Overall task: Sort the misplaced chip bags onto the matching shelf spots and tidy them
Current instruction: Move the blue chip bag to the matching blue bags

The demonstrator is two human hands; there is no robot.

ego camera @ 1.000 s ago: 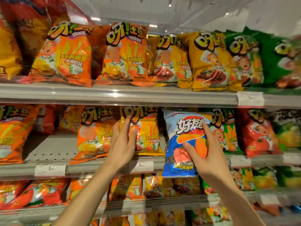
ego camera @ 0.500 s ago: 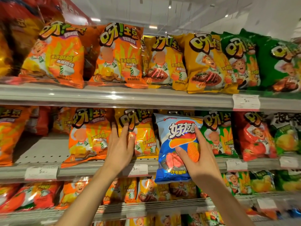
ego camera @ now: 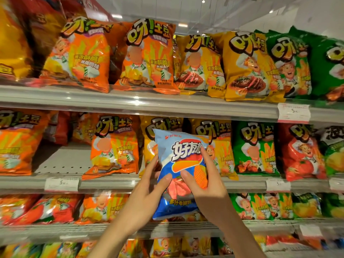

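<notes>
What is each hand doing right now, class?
Left hand: closed on the left side of the blue and white crinkly chip bag.
Right hand: closed on the same bag's right side.

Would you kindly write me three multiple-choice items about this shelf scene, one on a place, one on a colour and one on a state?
1. In front of which shelf is the blue chip bag held?
A. The top shelf
B. The middle shelf
C. The floor

2. What colour are the bags at the right end of the top shelf?
A. Green
B. Purple
C. White

3. How is the blue chip bag held?
A. By the right hand alone
B. By no hand, lying flat on a shelf
C. By both hands

Answers:
1. B, as the bag covers the yellow bags and the rail of the middle shelf.
2. A, as the green bags stand at that end.
3. C, as the left hand and the right hand both have their thumbs on its front.
</notes>
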